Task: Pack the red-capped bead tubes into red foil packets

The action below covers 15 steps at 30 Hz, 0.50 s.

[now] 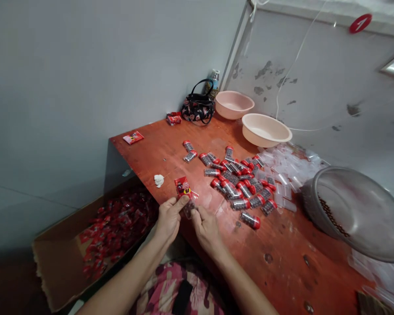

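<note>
My left hand (pixel 168 217) pinches a small clear packet with a red printed header (pixel 183 187) at the near edge of the red-brown table (pixel 292 258). My right hand (pixel 206 226) is closed on the lower part of the same packet, which holds a small tube (pixel 188 209). Just beyond my hands lies a pile of several red-capped tubes filled with dark contents (pixel 239 179). One tube (pixel 250 219) lies apart, nearest my right hand.
Clear empty packets (pixel 284 168) lie behind the tubes. Two pink basins (pixel 265 130) and a black handbag (pixel 198 107) stand at the back. A grey basin of dark beads (pixel 354 210) sits right. A cardboard box of red packets (pixel 101 232) is below left. A white wad (pixel 159 180) lies nearby.
</note>
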Tool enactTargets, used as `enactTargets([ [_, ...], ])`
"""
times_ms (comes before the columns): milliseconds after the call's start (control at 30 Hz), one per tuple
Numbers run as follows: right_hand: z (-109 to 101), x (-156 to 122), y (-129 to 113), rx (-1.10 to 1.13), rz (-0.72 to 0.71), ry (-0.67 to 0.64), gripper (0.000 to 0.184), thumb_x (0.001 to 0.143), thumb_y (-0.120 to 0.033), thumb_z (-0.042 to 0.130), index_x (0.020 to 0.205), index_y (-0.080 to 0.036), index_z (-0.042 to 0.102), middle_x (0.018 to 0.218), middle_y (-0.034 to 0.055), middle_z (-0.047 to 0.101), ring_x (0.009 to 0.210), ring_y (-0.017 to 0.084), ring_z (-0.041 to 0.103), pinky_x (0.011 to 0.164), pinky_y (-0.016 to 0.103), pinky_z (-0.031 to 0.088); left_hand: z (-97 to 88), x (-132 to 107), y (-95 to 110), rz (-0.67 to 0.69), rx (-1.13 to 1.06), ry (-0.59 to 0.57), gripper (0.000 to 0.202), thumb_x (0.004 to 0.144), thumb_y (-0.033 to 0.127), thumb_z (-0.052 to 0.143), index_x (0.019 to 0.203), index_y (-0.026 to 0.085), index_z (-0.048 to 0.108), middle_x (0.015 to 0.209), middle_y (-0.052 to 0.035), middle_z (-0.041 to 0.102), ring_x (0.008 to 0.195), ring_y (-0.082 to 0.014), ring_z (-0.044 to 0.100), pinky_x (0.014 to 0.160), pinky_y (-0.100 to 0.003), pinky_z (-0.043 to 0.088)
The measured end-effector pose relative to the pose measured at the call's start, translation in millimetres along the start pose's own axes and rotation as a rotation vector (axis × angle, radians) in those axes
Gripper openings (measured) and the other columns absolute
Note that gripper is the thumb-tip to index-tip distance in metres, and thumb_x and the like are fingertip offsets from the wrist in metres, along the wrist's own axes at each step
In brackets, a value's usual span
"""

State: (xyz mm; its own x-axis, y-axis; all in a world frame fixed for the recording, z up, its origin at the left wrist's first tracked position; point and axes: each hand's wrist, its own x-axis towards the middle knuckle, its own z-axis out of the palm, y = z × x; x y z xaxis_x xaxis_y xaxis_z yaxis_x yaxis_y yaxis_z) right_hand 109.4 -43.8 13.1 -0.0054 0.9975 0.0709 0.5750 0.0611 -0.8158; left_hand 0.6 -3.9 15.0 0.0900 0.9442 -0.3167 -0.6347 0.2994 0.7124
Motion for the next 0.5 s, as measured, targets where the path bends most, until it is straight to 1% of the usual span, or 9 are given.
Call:
enactTargets([
  [67,-2,1,2,0.293,0.09,-0.12,0.034,0.088,-0.037,0.032,0.067,-0.018,0.05,0.055,-0.0012,0.05,0.051,0.012,0.047,0.051,0.022,0.035,-1.0,-3,1,-0.05,0.014,-0.06,0.016,0.065,0.025,0.068,0.068,0.01,0.065,0.06,-0.003,0.065,0.05,-0.0115,0.056,0.056,-0.026,0.045],
  [133,-4,2,3,0.521,0.152,-0.2,0.038,0.087,-0.042,0.032,0.063,-0.018,0.047,0.052,-0.0028,0.046,0.047,0.011,0.044,0.048,0.022,0.035,-4.5,-6,2,-0.125,0.037,-0.168,0.019,0.068,0.028,0.064,0.068,0.009,0.065,0.058,-0.0042,0.064,0.048,-0.0134,0.056,0.054,-0.029,0.046],
  [167,-5,2,3,0.577,0.166,-0.215,0.038,0.087,-0.043,0.032,0.061,-0.018,0.046,0.051,-0.0029,0.045,0.046,0.011,0.043,0.048,0.022,0.035,-6.8,-7,1,-0.16,0.049,-0.219,0.021,0.07,0.029,0.062,0.069,0.009,0.065,0.057,-0.0047,0.063,0.048,-0.0144,0.056,0.053,-0.03,0.046],
  [233,-7,2,1,0.557,0.165,-0.184,0.038,0.086,-0.043,0.035,0.059,-0.018,0.047,0.051,-0.0028,0.045,0.047,0.011,0.043,0.049,0.022,0.034,-11.4,-7,-2,-0.192,0.071,-0.266,0.022,0.071,0.03,0.061,0.07,0.009,0.066,0.058,-0.0052,0.063,0.051,-0.0157,0.057,0.054,-0.031,0.046],
  [333,-9,3,-3,0.415,0.138,-0.05,0.032,0.083,-0.04,0.043,0.06,-0.018,0.05,0.052,-0.0027,0.046,0.051,0.011,0.043,0.05,0.023,0.032,-15.0,-8,-8,-0.153,0.1,-0.214,0.018,0.069,0.027,0.064,0.066,0.009,0.065,0.061,-0.0044,0.064,0.057,-0.0149,0.058,0.061,-0.029,0.046],
  [367,-9,4,-3,0.425,0.141,-0.033,0.03,0.082,-0.039,0.046,0.061,-0.018,0.051,0.053,-0.0028,0.046,0.051,0.011,0.043,0.05,0.023,0.032,-15.0,-8,-9,-0.141,0.109,-0.203,0.017,0.069,0.026,0.064,0.066,0.01,0.065,0.061,-0.0039,0.064,0.056,-0.0145,0.058,0.061,-0.029,0.046],
  [433,-9,7,0,0.599,0.201,-0.085,0.027,0.079,-0.039,0.049,0.061,-0.018,0.051,0.052,-0.003,0.048,0.048,0.01,0.043,0.047,0.022,0.032,-14.0,-10,-8,-0.15,0.121,-0.238,0.017,0.07,0.026,0.062,0.069,0.009,0.066,0.059,-0.0043,0.064,0.054,-0.0146,0.057,0.059,-0.029,0.046],
  [500,-5,11,6,0.849,0.306,-0.191,0.026,0.075,-0.038,0.055,0.06,-0.018,0.049,0.049,-0.0036,0.048,0.041,0.009,0.042,0.041,0.021,0.03,-12.8,-13,-4,-0.183,0.112,-0.31,0.02,0.072,0.026,0.06,0.072,0.007,0.067,0.06,-0.0067,0.064,0.055,-0.0164,0.059,0.059,-0.031,0.047],
])
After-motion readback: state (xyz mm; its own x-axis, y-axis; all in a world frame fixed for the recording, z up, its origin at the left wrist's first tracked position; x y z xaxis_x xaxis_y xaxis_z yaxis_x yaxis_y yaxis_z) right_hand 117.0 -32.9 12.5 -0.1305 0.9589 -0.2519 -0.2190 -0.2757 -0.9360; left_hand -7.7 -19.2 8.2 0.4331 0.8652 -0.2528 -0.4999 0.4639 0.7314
